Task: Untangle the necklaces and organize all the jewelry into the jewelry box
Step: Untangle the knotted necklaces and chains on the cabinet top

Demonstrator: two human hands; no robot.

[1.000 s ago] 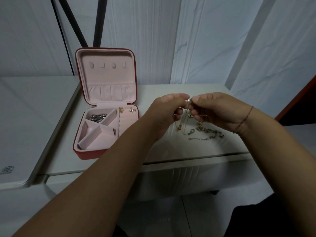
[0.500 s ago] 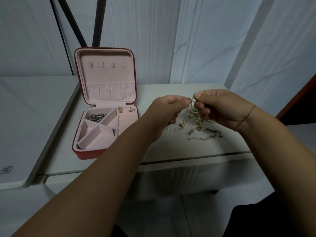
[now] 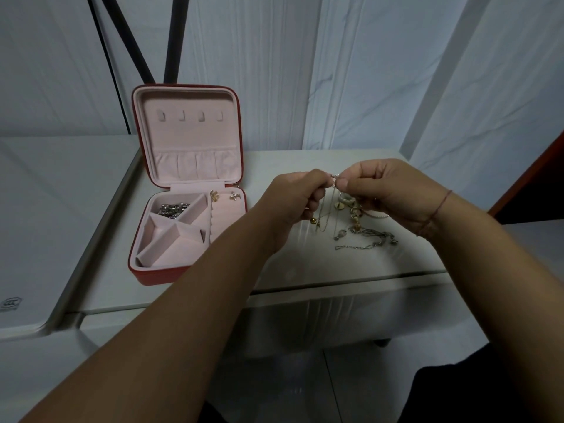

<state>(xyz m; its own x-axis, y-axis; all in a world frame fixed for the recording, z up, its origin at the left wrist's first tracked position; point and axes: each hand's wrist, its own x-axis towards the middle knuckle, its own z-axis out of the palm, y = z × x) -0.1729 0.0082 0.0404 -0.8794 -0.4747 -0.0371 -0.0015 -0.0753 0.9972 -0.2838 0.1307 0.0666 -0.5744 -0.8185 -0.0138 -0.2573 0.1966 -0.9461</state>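
Note:
A red jewelry box with pink lining stands open at the left of the white table. A silver chain lies in its back compartment, and two small earrings sit at its back right. My left hand and my right hand meet above the table, both pinching the top of a thin gold necklace that hangs down between them. Under my hands lies a tangle of gold and silver necklaces with small pendants.
A lower white surface adjoins the table on the left. White marbled wall panels stand behind, and black poles rise behind the box lid. A dark red panel edge shows at the right.
Both hands have lifted slightly and drawn the thin necklace up from the tangle. The box and its contents have not moved.

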